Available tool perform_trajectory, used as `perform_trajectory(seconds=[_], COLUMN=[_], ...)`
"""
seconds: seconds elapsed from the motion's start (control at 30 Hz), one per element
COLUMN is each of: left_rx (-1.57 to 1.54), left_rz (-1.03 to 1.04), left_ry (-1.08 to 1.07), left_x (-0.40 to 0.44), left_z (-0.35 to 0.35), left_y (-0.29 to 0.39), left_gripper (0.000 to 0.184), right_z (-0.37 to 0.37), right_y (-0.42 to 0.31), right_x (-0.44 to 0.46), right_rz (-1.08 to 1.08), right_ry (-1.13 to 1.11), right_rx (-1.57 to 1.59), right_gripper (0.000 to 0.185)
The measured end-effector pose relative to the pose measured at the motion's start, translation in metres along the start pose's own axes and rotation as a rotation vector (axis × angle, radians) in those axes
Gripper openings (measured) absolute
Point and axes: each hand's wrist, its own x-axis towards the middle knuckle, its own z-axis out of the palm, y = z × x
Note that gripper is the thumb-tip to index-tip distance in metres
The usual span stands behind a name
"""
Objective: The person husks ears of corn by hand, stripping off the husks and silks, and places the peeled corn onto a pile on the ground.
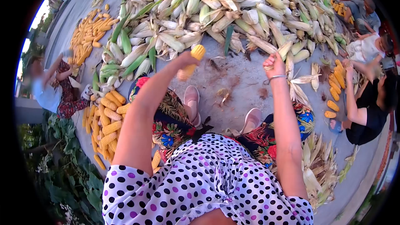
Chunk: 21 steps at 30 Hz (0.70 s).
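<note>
L grip (188,60): wrapped approx. midway rd. bare corn cob (198,51), both ends exposed. R grip (273,65): clenched, nr. pale husk (285,50); contents unclear.

A bare yellow cob (198,51), kernels exposed and upper end leaning right, is clasped in the left hand (189,61) just on the near side of the heap of unhusked corn (250,8), and a pale husk (285,50) is gripped in the right hand (275,64) by that heap's near edge.

gap: flr (210,118) btwn shoes (192,99) | blk: corn pile (233,12) ahd, cobs (110,127) L
</note>
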Motion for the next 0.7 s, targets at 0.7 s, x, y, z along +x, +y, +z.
perform_trajectory(seconds=[0.7], left_rx=[0.067], left_rz=[-0.415], left_ry=[0.394], left_x=[-0.144], left_z=[0.046], left_y=[-0.446], left_gripper=[0.057], right_z=[-0.042], right_y=[0.041], right_x=[0.002], right_rz=[0.065], right_ry=[-0.243], right_rx=[-2.615], right_gripper=[0.039])
